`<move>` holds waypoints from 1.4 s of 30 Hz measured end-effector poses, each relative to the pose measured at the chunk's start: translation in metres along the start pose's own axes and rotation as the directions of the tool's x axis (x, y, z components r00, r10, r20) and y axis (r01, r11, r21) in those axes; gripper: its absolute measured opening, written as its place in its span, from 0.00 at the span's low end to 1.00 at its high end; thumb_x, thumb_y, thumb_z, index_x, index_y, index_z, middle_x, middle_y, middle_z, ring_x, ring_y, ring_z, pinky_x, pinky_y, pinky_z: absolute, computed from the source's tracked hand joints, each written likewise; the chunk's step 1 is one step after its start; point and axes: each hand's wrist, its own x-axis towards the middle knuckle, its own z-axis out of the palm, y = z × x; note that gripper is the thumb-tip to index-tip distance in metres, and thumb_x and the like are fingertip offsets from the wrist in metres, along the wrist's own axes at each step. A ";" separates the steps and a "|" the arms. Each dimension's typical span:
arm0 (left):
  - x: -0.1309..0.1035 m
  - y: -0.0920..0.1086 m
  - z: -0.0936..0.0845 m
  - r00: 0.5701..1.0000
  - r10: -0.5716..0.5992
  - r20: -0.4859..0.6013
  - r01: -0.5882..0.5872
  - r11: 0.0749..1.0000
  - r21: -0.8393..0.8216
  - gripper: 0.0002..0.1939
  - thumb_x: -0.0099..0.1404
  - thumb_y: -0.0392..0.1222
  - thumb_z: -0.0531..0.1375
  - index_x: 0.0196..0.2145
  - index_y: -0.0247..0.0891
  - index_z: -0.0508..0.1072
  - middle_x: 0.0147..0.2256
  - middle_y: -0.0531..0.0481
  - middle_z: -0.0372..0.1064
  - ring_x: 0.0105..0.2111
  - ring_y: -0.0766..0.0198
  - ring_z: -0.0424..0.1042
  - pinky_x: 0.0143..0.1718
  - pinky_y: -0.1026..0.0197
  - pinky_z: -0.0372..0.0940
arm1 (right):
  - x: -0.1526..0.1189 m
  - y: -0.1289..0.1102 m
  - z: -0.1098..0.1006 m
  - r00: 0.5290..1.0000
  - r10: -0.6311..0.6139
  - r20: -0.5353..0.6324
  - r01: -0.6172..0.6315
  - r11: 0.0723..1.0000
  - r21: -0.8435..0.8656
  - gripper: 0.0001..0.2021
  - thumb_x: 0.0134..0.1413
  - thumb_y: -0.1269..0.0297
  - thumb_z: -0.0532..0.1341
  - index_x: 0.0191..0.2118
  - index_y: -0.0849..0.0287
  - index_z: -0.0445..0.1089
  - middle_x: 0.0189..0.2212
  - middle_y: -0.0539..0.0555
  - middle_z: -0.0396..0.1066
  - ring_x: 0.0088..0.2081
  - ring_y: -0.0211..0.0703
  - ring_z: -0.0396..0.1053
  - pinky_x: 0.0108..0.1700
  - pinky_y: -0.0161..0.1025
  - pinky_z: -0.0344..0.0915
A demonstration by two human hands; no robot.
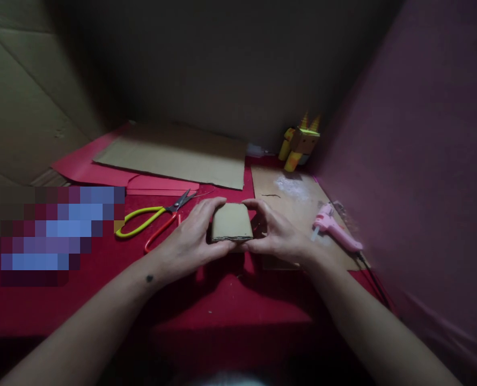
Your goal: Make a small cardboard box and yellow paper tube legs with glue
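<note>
Between my two hands is a small cardboard piece point(232, 221) with rounded upper corners and a dark, layered near edge. My left hand point(196, 230) grips its left side, fingers at the far edge and thumb at the near one. On the opposite side my right hand point(274, 230) holds it the same way. Both hands are closed on the piece, above the red tabletop point(206, 300). Scissors point(163, 217) with one yellow and one red handle lie just left of my left hand, blades partly apart. Right of my right hand rests a pink glue gun point(335, 228).
A large cardboard sheet point(177, 155) lies over red paper point(81, 163) at the back left. The glue gun sits on a cardboard mat point(268, 185) with whitish residue. Behind it stands a yellow-and-brown horned figure point(300, 142). A blurred patch point(73, 228) covers something at left. Walls surround the table.
</note>
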 end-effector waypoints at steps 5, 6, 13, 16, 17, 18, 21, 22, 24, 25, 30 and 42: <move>-0.002 0.002 0.000 1.000 0.006 -0.001 -0.006 0.997 -0.071 0.31 0.59 0.46 0.62 0.58 0.47 0.56 0.56 0.45 0.59 0.56 0.51 0.61 0.56 0.48 0.60 | -0.002 -0.002 0.000 0.998 -0.050 -0.023 0.050 0.998 0.029 0.37 0.44 0.66 0.69 0.59 0.50 0.53 0.52 0.56 0.60 0.33 0.35 0.64 0.33 0.37 0.66; -0.002 0.002 0.001 1.000 0.023 0.001 -0.023 0.996 -0.089 0.31 0.60 0.44 0.61 0.59 0.49 0.56 0.57 0.47 0.58 0.57 0.53 0.61 0.57 0.49 0.60 | -0.002 -0.002 0.000 0.998 -0.057 -0.013 0.058 0.997 0.055 0.37 0.45 0.66 0.69 0.59 0.48 0.53 0.52 0.55 0.60 0.32 0.35 0.63 0.32 0.36 0.66; -0.006 0.006 0.002 0.999 0.034 -0.020 -0.035 0.998 -0.048 0.16 0.61 0.42 0.59 0.48 0.48 0.67 0.57 0.48 0.56 0.60 0.53 0.57 0.59 0.49 0.57 | -0.003 0.000 0.005 1.000 -0.018 -0.010 0.020 0.974 0.227 0.31 0.45 0.66 0.68 0.55 0.45 0.60 0.40 0.48 0.64 0.31 0.34 0.63 0.34 0.36 0.63; -0.007 0.008 0.003 1.000 -0.011 -0.027 0.011 1.000 -0.013 0.11 0.62 0.42 0.58 0.43 0.47 0.70 0.61 0.48 0.50 0.65 0.50 0.47 0.61 0.46 0.54 | -0.003 0.000 0.008 0.999 -0.009 -0.051 0.022 0.962 0.271 0.23 0.44 0.65 0.69 0.47 0.49 0.63 0.35 0.46 0.62 0.28 0.32 0.60 0.30 0.34 0.60; -0.008 0.008 0.003 0.999 -0.013 -0.030 0.012 1.000 -0.023 0.10 0.62 0.42 0.58 0.42 0.46 0.70 0.62 0.48 0.49 0.65 0.50 0.45 0.61 0.46 0.53 | -0.003 0.000 0.009 0.998 -0.010 -0.060 0.027 0.960 0.280 0.20 0.44 0.64 0.69 0.43 0.50 0.64 0.34 0.45 0.61 0.27 0.32 0.59 0.30 0.34 0.59; -0.008 0.008 0.004 0.999 -0.013 -0.034 0.011 0.999 -0.038 0.08 0.62 0.42 0.58 0.41 0.46 0.71 0.62 0.49 0.49 0.66 0.50 0.45 0.61 0.46 0.53 | -0.002 -0.001 0.009 0.998 -0.013 -0.065 0.031 0.958 0.284 0.17 0.44 0.64 0.69 0.40 0.52 0.64 0.33 0.45 0.60 0.27 0.32 0.58 0.29 0.33 0.59; -0.008 0.007 0.005 0.998 -0.019 -0.060 0.013 0.995 -0.101 0.05 0.61 0.42 0.59 0.36 0.45 0.72 0.61 0.49 0.53 0.66 0.52 0.45 0.62 0.47 0.51 | -0.002 -0.001 0.010 0.997 -0.020 -0.070 0.039 0.961 0.272 0.13 0.45 0.63 0.69 0.33 0.54 0.63 0.32 0.46 0.58 0.29 0.33 0.57 0.30 0.33 0.59; -0.009 0.007 0.006 0.997 -0.020 -0.068 0.012 0.992 -0.123 0.04 0.60 0.42 0.59 0.35 0.44 0.72 0.61 0.49 0.54 0.66 0.52 0.45 0.62 0.46 0.51 | -0.002 -0.001 0.010 0.997 -0.021 -0.071 0.039 0.963 0.265 0.13 0.45 0.63 0.69 0.31 0.55 0.63 0.33 0.47 0.57 0.30 0.33 0.58 0.31 0.33 0.60; -0.009 0.008 0.006 0.997 -0.028 -0.078 0.014 0.986 -0.165 0.03 0.60 0.42 0.60 0.33 0.43 0.72 0.60 0.49 0.55 0.66 0.53 0.45 0.63 0.47 0.49 | -0.002 -0.001 0.010 0.998 -0.018 -0.064 0.034 0.963 0.267 0.11 0.45 0.65 0.69 0.29 0.56 0.64 0.36 0.48 0.56 0.31 0.33 0.58 0.34 0.35 0.62; -0.010 0.009 0.006 0.996 -0.035 -0.082 0.020 0.983 -0.185 0.03 0.60 0.42 0.60 0.32 0.43 0.73 0.60 0.49 0.55 0.66 0.53 0.45 0.63 0.48 0.49 | -0.002 -0.002 0.010 0.998 -0.015 -0.061 0.031 0.962 0.273 0.11 0.45 0.66 0.69 0.29 0.56 0.64 0.37 0.48 0.56 0.32 0.33 0.59 0.35 0.35 0.63; -0.010 0.010 0.008 0.994 -0.070 -0.088 0.049 0.973 -0.224 0.04 0.59 0.43 0.60 0.32 0.42 0.73 0.62 0.49 0.53 0.66 0.53 0.45 0.63 0.48 0.49 | -0.003 -0.004 0.012 0.997 0.034 -0.062 -0.014 0.954 0.301 0.09 0.45 0.66 0.68 0.28 0.56 0.65 0.39 0.49 0.54 0.32 0.34 0.60 0.34 0.37 0.65; -0.009 0.012 0.009 0.992 -0.075 -0.098 0.055 0.981 -0.188 0.04 0.60 0.42 0.59 0.31 0.42 0.72 0.61 0.48 0.54 0.66 0.54 0.46 0.64 0.49 0.48 | -0.002 -0.006 0.014 0.994 0.064 -0.094 -0.034 0.955 0.294 0.11 0.43 0.64 0.69 0.27 0.57 0.65 0.40 0.50 0.55 0.37 0.37 0.61 0.36 0.37 0.64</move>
